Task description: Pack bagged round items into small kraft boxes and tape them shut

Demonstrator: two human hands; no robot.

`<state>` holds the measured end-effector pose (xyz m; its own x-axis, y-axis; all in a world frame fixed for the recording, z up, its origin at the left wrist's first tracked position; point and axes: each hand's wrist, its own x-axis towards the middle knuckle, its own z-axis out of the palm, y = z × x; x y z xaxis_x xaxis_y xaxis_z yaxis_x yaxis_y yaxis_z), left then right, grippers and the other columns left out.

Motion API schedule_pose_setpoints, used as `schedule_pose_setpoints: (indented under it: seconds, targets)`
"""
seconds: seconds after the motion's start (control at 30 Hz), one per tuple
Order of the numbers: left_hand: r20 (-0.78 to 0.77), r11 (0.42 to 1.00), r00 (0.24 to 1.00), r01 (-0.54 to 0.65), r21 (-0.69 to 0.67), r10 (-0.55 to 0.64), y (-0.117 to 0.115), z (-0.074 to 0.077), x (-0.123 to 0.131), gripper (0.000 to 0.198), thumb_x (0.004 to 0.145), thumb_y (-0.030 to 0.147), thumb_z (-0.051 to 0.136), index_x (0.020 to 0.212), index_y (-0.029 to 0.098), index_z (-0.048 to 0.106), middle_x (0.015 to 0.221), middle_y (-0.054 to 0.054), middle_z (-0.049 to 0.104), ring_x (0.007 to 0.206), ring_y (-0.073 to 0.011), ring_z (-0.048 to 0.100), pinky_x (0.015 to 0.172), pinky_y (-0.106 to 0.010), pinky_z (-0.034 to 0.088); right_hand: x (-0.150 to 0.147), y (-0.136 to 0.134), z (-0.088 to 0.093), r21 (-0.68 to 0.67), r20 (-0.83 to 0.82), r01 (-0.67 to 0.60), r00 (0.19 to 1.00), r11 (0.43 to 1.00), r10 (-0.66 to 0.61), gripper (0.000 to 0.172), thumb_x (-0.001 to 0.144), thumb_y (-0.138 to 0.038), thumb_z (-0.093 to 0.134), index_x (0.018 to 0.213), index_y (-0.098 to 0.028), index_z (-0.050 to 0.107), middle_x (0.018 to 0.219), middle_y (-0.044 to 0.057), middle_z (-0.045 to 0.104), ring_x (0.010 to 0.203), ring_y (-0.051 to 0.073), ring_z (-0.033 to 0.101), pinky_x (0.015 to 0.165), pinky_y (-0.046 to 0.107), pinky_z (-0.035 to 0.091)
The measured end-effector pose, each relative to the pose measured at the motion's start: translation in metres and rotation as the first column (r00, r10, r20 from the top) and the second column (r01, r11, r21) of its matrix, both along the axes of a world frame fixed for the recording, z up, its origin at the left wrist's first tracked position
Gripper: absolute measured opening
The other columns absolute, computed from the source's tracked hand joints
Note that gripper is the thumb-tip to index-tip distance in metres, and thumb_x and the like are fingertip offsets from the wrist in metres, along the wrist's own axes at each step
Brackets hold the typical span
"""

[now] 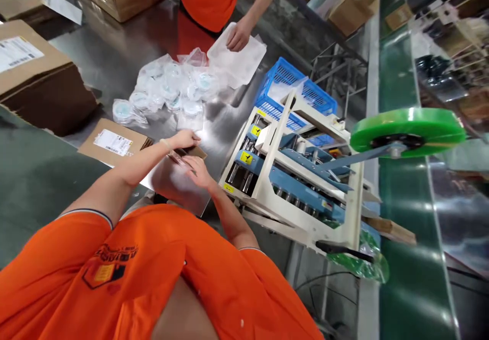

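Observation:
A small cardboard box (197, 151) sits at the near edge of the metal table, between my two hands. My left hand (185, 139) is closed at its far side, the fingers curled over the box's edge. From the near side my right hand (199, 171) grips the same box, thumb and fingers along its wall. Part of the box is hidden by the hands. Just beyond them lies a heap of clear plastic bags (168, 85) with round pale-blue and white items inside. To the left rests a flat labelled carton (110, 141).
Large cartons (42, 80) stand at the left. Across the table, a co-worker's hand (239, 36) rests on a white tray (244, 64). At right are a blue crate (280, 70), a carton-taping machine (305, 177) with a green tape roll (408, 126), and a green conveyor (401, 187).

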<state>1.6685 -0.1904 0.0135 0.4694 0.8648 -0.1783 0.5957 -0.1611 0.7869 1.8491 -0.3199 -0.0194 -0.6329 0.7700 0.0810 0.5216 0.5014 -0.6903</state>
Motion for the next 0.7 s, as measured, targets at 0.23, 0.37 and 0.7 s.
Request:
schedule_pose_setpoints:
  seconds: [0.23,0.37,0.7]
  targets:
    - [0.02,0.862,0.931,-0.346,0.37,0.365,-0.019,-0.001,-0.058,0.079,0.101,0.058,0.069,0.156,0.002,0.056,0.153,-0.03,0.057,0.145,-0.0424,0.052,0.127,-0.06,0.038,-0.048,0.057,-0.008,-0.411,-0.254,0.053,0.952,0.91,-0.17,0.032,0.11,-0.044,0.052,0.101,-0.021,0.072,0.108,0.007,0.077,0.108,0.022,0.072,0.114,0.043,0.056]
    - [-0.096,0.914,0.936,-0.304,0.27,0.34,-0.058,-0.001,-0.085,0.059,0.097,0.06,0.073,0.131,0.011,0.072,0.126,-0.02,0.068,0.121,-0.0381,0.065,0.113,-0.053,0.052,-0.057,0.061,-0.018,-0.504,-0.296,0.129,0.903,0.854,-0.311,0.036,0.106,-0.056,0.058,0.091,-0.024,0.064,0.095,0.002,0.071,0.096,0.019,0.069,0.104,0.038,0.059]
    - [-0.257,0.965,0.965,0.008,0.264,0.062,-0.068,-0.014,-0.06,0.02,0.104,0.027,0.06,0.101,0.013,0.074,0.116,-0.021,0.072,0.117,-0.0374,0.064,0.109,-0.054,0.05,-0.042,0.085,0.02,-0.097,-0.035,0.26,0.964,0.961,-0.264,0.029,0.106,-0.05,0.067,0.108,-0.022,0.073,0.105,0.008,0.076,0.106,0.025,0.071,0.103,0.038,0.059]
